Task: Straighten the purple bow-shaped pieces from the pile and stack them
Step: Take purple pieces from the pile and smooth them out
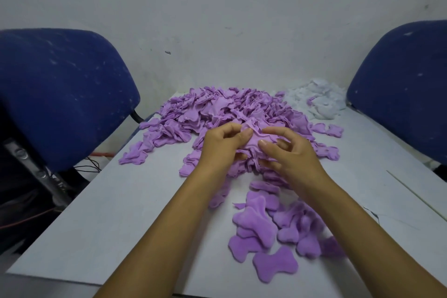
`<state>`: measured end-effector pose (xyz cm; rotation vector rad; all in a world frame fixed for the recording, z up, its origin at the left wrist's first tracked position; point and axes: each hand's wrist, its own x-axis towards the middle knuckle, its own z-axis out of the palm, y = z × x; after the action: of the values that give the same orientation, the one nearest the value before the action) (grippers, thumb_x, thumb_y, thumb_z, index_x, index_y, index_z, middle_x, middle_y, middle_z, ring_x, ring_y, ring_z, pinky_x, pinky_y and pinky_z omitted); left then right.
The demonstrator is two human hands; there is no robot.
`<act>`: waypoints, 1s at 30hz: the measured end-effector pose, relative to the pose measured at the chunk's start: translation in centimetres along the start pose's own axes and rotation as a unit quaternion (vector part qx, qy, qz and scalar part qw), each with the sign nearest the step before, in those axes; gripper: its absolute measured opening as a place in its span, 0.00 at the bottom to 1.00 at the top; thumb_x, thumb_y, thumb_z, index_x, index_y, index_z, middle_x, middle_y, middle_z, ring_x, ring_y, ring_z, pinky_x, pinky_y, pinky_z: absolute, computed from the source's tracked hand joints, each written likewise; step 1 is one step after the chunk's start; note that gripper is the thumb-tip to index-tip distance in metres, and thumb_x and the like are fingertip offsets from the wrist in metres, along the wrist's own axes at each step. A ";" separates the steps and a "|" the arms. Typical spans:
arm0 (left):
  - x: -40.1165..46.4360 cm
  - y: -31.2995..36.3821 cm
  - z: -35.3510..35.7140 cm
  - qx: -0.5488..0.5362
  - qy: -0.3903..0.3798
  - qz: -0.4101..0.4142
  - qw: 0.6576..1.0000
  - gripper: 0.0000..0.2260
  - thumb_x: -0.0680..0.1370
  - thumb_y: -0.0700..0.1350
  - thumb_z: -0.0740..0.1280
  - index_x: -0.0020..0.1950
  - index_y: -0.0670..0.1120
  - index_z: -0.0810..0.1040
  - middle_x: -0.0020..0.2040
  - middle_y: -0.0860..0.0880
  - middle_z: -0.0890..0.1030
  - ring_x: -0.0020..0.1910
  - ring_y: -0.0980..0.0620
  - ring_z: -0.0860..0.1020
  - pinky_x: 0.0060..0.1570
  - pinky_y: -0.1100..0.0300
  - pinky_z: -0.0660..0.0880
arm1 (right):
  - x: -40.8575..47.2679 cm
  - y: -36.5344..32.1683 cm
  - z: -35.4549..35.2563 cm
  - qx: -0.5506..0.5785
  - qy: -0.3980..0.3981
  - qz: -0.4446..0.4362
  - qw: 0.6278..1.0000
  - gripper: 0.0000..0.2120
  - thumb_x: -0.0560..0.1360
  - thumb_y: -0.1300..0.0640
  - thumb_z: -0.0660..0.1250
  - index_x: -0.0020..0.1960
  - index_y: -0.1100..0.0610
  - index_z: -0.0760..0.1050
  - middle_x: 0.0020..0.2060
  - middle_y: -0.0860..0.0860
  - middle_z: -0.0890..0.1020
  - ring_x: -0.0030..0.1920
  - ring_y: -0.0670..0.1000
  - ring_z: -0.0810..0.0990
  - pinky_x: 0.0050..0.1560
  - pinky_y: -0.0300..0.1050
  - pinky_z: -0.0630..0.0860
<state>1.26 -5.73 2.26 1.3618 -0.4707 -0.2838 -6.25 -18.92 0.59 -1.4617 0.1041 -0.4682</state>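
1. Both hands meet over the near edge of the big pile of purple bow-shaped fabric pieces (pixel 225 109), which covers the far middle of the pale grey counter (pixel 108 213).
2. The left hand (pixel 221 146) has its fingers curled, and its thumb and fingers pinch one crumpled purple fabric piece (pixel 252 141) at the left side.
3. The right hand (pixel 289 152) pinches the same piece at the right side, with thumb and forefinger closed on the cloth and the other fingers bent under it.
4. This piece is held just above the pile, between the two hands, and it looks wrinkled, not flat.
5. Nearer to the person, on the right half of the counter, lies a loose group of flat purple bow-shaped pieces (pixel 273 237), some overlapping each other; it is more a spread than a neat stack.
6. At the far right corner of the counter sits a heap of white fluffy stuffing (pixel 319 99), touching the purple pile.
7. A dark blue upholstered chair back (pixel 60 94) stands at the left of the counter, and a second blue chair back (pixel 406 84) at the right.
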 end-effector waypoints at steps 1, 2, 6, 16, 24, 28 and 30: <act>-0.1 0.1 0.0 0.001 0.000 -0.004 1.000 0.08 0.77 0.39 0.69 0.40 0.47 0.82 0.34 0.52 0.80 0.32 0.56 0.77 0.31 0.64 0.74 | -0.1 -0.1 0.0 0.004 -0.001 0.005 1.000 0.10 0.75 0.64 0.71 0.54 0.53 0.79 0.42 0.60 0.73 0.43 0.56 0.77 0.40 0.43 0.81; -0.2 0.1 0.0 0.002 0.002 -0.008 1.000 0.07 0.77 0.39 0.69 0.39 0.47 0.82 0.34 0.51 0.80 0.32 0.56 0.77 0.30 0.64 0.74 | -0.2 -0.1 -0.1 -0.004 0.003 0.001 1.000 0.11 0.75 0.64 0.71 0.54 0.52 0.78 0.41 0.60 0.73 0.43 0.57 0.77 0.40 0.43 0.81; -0.2 0.3 0.0 0.011 0.032 -0.021 0.999 0.11 0.78 0.38 0.68 0.35 0.46 0.79 0.28 0.52 0.74 0.26 0.54 0.72 0.26 0.63 0.73 | -0.8 -0.6 -0.6 -0.244 0.006 -0.146 0.959 0.12 0.76 0.59 0.71 0.52 0.45 0.73 0.38 0.56 0.78 0.37 0.57 0.79 0.39 0.47 0.77; -0.3 0.8 0.5 0.032 0.079 -0.061 0.994 0.12 0.77 0.32 0.65 0.34 0.42 0.75 0.24 0.50 0.70 0.20 0.53 0.67 0.21 0.63 0.67 | -1.0 -1.8 -0.4 -0.490 -0.082 -0.192 0.846 0.11 0.73 0.66 0.66 0.39 0.52 0.81 0.31 0.45 0.80 0.34 0.46 0.75 0.40 0.42 0.70; -0.4 1.1 0.4 0.015 0.074 -0.178 0.981 0.12 0.77 0.33 0.65 0.34 0.41 0.74 0.17 0.50 0.69 0.18 0.53 0.65 0.20 0.68 0.63 | -1.0 -2.9 -0.3 -0.245 -0.327 0.040 0.912 0.12 0.66 0.63 0.61 0.29 0.49 0.76 0.24 0.47 0.70 0.28 0.52 0.67 0.30 0.41 0.67; -0.7 1.1 0.1 0.019 -0.080 -0.064 0.995 0.06 0.79 0.38 0.64 0.44 0.42 0.78 0.29 0.50 0.76 0.28 0.54 0.74 0.29 0.64 0.72 | -1.3 -2.2 -1.1 0.086 -0.303 0.170 0.934 0.08 0.63 0.62 0.69 0.42 0.62 0.78 0.22 0.50 0.65 0.24 0.48 0.63 0.30 0.41 0.69; -1.0 1.3 -0.3 -0.022 -0.159 -0.020 0.987 0.08 0.78 0.45 0.64 0.53 0.44 0.80 0.42 0.48 0.80 0.41 0.52 0.79 0.41 0.59 0.77 | -1.4 -2.0 -1.2 0.188 -0.307 0.181 0.915 0.14 0.61 0.61 0.73 0.46 0.64 0.81 0.21 0.49 0.65 0.25 0.47 0.66 0.33 0.43 0.74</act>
<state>0.44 -4.78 3.32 1.2877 -0.6980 -0.5458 -8.41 -19.63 2.04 -1.1156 -0.2069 0.2750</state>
